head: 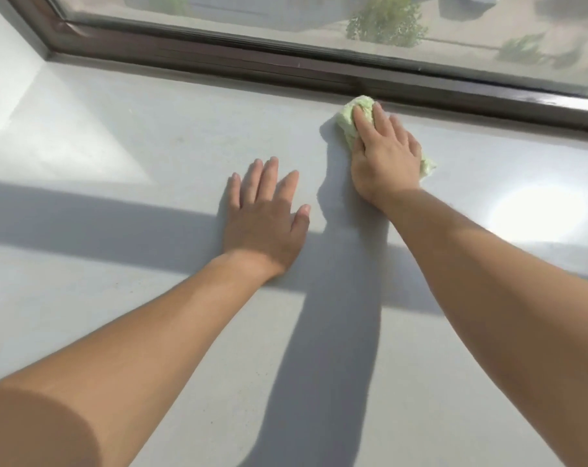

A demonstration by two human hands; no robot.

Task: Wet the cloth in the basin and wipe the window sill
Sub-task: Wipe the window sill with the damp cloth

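Step in hand, I'd say: wiping the back edge of the window sill (144, 139) w/ the cloth (346, 124). The basin is not in view, so I can't tell how wet the cloth is. To do it well: push the bunched cloth tight into the seam where the sill meets the window frame (286, 67), since dirt prob. collects there. Then run long overlapping strokes parallel to the frame & work toward the near edge, so no strip gets missed. Put even pressure thru the palm, not just the fingertips. The cloth is wadded small, so refolding it to a flatter pad would cover more per pass. Risk, as I judge it: smears on the pale surface if the cloth is too wet. Pose: right hand (385, 156) reaches far fwd, arm nearly straight, palm down on top of the cloth. Its fingers (360, 128) are stretched out & close together, pressing the cloth flat to the sill rather than pinching it. The cloth sticks out past the fingertips, touching or just beside the frame, & a bit shows at the hand's outer edge. Left hand (264, 214) lies palm-down on bare sill, near & to the left of the right hand, fingers spread, holding nothing, prob. bracing the lean.
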